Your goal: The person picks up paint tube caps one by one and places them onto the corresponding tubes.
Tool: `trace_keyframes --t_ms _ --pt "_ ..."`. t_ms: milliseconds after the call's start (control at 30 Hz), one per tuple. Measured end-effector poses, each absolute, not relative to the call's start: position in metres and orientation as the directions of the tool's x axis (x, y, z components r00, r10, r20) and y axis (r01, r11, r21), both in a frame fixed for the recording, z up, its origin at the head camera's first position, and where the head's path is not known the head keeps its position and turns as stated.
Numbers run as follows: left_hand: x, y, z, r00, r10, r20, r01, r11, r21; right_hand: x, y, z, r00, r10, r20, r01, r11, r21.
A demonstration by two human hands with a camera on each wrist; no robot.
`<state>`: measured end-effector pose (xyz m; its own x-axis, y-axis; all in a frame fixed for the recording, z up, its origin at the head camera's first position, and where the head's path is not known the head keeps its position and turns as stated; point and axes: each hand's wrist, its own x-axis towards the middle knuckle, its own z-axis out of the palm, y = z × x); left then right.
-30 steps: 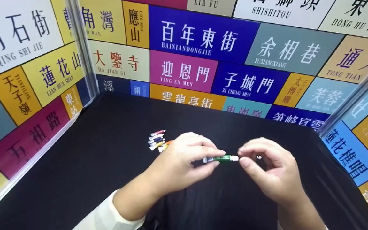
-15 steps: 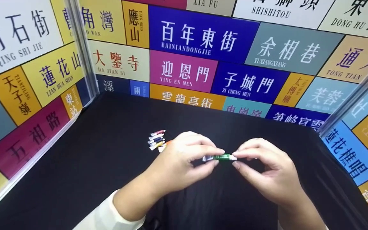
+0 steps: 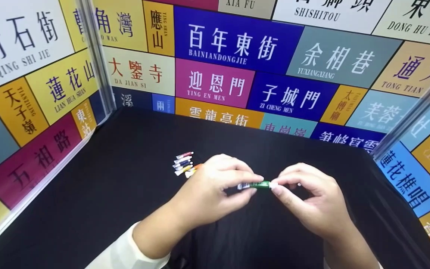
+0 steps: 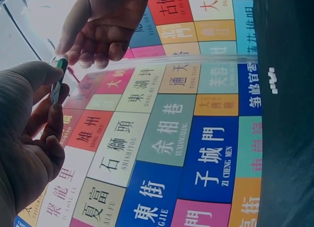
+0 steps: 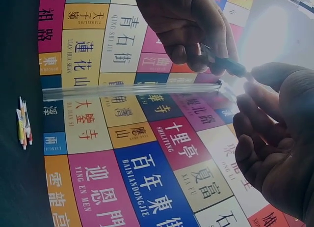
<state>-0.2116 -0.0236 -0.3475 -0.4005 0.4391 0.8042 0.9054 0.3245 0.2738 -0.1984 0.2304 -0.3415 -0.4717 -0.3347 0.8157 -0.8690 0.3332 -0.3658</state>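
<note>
My left hand [image 3: 213, 192] pinches a small green paint tube [image 3: 261, 184] by its body, between thumb and fingers, held level above the black table. The tube's flat pale end points left, and its neck points right. At the neck end, the thumb and index finger of my right hand [image 3: 314, 200] pinch the white cap [image 3: 273, 185], which they mostly cover. In the left wrist view the green tube [image 4: 61, 70] shows between both hands. Seen from the right wrist, the same tube [image 5: 229, 66] is dark against bright light.
Several paint tubes [image 3: 183, 163] in red, white, dark blue, yellow and orange lie beyond my left hand, which partly covers them. Several small white pieces, apparently caps [image 4: 273, 80], lie on the black cloth [image 3: 133, 149]. Panels with street names [image 3: 233, 41] enclose the table at the back and sides.
A second ago my right fingertips were just apart from the cap. They have moved left onto it and now pinch it. My left hand and the tube stay almost where they were.
</note>
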Motion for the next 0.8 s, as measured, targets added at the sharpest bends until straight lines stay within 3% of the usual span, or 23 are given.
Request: trace_keyframes --t_ms 800 --pt "-0.2119 -0.0224 -0.3477 -0.381 0.441 0.812 0.914 0.315 0.258 -0.2024 0.2316 -0.3443 -0.455 -0.367 0.811 -0.886 0.281 -0.370"
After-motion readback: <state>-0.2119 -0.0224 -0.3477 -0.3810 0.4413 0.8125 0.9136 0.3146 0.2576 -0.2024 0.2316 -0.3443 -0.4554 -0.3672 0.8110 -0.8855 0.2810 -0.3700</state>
